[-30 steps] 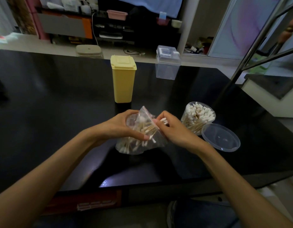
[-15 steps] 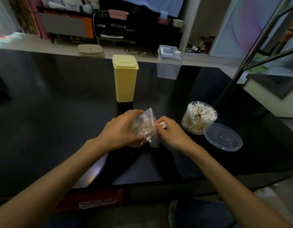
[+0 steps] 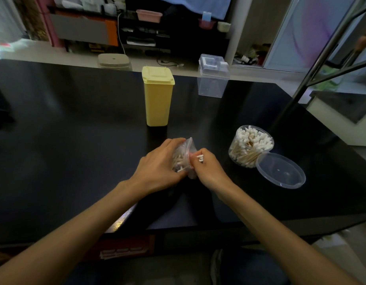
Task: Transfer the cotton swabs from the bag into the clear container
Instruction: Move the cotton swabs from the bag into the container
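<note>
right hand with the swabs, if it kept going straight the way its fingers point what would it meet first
The right hand points its fingers left and slightly away, into the plastic bag that the left hand grips. It would likely meet the bag first, then the left hand behind it. It pinches a few cotton swabs.

The table point(image 3: 75, 140) has a dark, glossy, smooth top that throws back light near its front edge, while the bag point(image 3: 187, 153) is thin, clear, crinkled plastic film holding cotton swabs point(image 3: 179, 161) with pale wooden-looking sticks and soft white tips. The clear container point(image 3: 250, 147) and its lid point(image 3: 280, 170) are smooth transparent plastic with a slight shine, the yellow bin point(image 3: 157, 97) looks like matt opaque plastic, and the small box point(image 3: 213, 79) behind is clear hard plastic. The slanted poles point(image 3: 322, 50) at the right look like polished metal.
</note>
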